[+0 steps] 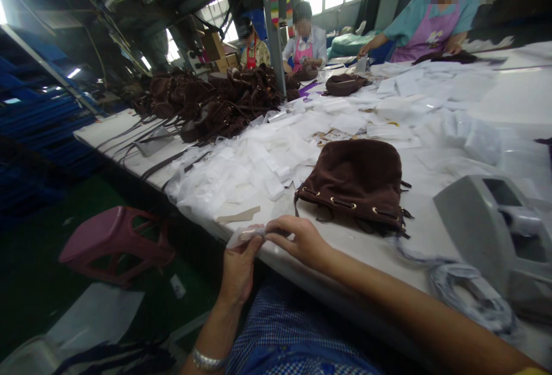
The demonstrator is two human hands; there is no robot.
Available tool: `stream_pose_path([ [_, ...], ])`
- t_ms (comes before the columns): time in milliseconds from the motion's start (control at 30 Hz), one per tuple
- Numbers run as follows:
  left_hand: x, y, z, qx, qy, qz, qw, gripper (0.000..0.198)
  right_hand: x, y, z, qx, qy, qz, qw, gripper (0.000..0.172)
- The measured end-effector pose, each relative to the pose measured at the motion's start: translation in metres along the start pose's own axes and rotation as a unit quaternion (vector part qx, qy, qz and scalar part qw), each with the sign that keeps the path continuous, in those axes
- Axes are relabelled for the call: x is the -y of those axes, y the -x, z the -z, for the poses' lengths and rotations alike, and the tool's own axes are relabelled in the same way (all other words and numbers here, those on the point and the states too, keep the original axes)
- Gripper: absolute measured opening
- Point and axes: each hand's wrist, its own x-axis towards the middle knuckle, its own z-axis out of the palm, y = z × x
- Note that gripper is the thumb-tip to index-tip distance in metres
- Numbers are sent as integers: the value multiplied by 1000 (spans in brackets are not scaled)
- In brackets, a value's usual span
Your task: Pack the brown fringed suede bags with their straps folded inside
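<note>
At the table's near edge, my left hand (238,274) is closed with thumb against fingers on a small piece of white wrapping (235,238). Something pale shows inside the wrapping, too blurred to name. The fingertips of my right hand (304,243) pinch at the right end of that same piece, touching the left thumb. Just beyond the right hand lies a dark brown drawstring bag (356,176), its gold-rimmed eyelets facing me. A beige strip (238,214) rests on the table behind my left hand.
White plastic sheets (259,156) cover much of the table, with brown bags (215,96) heaped at the far left. On the right stand a grey tape dispenser (487,231) and a coiled strip (470,297). A pink stool (118,243) is on the floor. Several people work across the table.
</note>
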Motion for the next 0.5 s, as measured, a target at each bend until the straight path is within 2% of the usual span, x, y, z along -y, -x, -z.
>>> stream_pose_path([
  [33, -2, -1, 1, 1, -6, 1, 1000, 33, -1, -2, 3, 21, -16, -2, 1000, 13],
  [100, -6, -5, 1, -17, -5, -2, 1000, 31, -3, -5, 9, 55, -25, -8, 998, 28],
  [167, -10, -8, 1, -49, 9, -9, 999, 27, -6, -7, 12, 61, -7, -22, 998, 39],
  [233, -12, -10, 0, -68, 19, -6, 997, 25, -9, -7, 13, 39, 17, -44, 998, 33],
  [300, -12, -8, -3, -62, 17, 11, 998, 26, -11, -5, 12, 12, 31, -63, 997, 25],
  [400, -7, -2, -11, -51, 14, 43, 998, 31, -10, -4, 10, -9, 31, -65, 997, 27],
  [500, -5, 1, -15, -48, 12, 61, 997, 32, -8, -5, 13, 2, 32, -45, 998, 28],
])
